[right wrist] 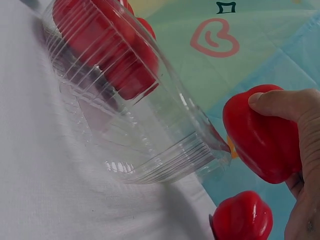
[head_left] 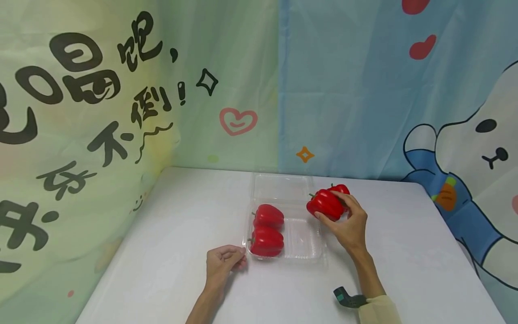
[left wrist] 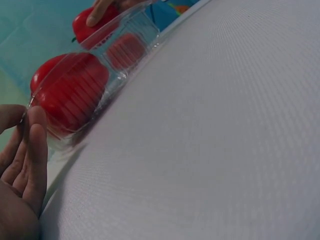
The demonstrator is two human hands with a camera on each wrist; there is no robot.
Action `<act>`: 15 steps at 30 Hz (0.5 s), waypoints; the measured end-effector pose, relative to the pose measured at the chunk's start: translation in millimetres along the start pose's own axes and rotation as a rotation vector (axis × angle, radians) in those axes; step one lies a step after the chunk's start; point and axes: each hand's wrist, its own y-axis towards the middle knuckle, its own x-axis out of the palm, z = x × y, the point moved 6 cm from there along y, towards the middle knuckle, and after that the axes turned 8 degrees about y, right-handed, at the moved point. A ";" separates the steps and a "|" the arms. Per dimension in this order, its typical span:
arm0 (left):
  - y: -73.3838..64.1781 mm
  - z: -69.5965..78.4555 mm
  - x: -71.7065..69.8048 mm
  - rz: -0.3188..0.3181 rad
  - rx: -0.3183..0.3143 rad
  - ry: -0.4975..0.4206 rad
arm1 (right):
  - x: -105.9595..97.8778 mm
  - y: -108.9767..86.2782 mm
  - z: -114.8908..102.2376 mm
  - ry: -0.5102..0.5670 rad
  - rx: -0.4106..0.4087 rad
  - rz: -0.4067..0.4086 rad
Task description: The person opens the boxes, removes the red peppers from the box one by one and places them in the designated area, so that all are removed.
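My right hand (head_left: 349, 225) grips a red bell pepper (head_left: 325, 204) between thumb and fingers, above the right edge of a clear plastic clamshell box (head_left: 301, 238). Two more red bell peppers lie in the left half of that box, a rear pepper (head_left: 269, 216) and a front pepper (head_left: 266, 241), stems pointing left. At the front left corner my left hand (head_left: 225, 262) pinches the box rim between thumb and fingers, as the left wrist view shows. The right wrist view shows the held pepper (right wrist: 262, 132) beside the box wall, with another pepper (right wrist: 243, 216) lower down.
Behind the held pepper another red bell pepper (head_left: 341, 189) sits on the white table (head_left: 170, 225), partly hidden. The box's clear lid (head_left: 282, 186) lies folded open toward the back. A printed curtain (head_left: 332, 90) hangs along the table's far edge.
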 end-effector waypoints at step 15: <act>-0.2 -0.4 0.9 -0.001 -0.004 -0.015 | -4.9 -0.5 -0.1 -0.008 -0.010 0.046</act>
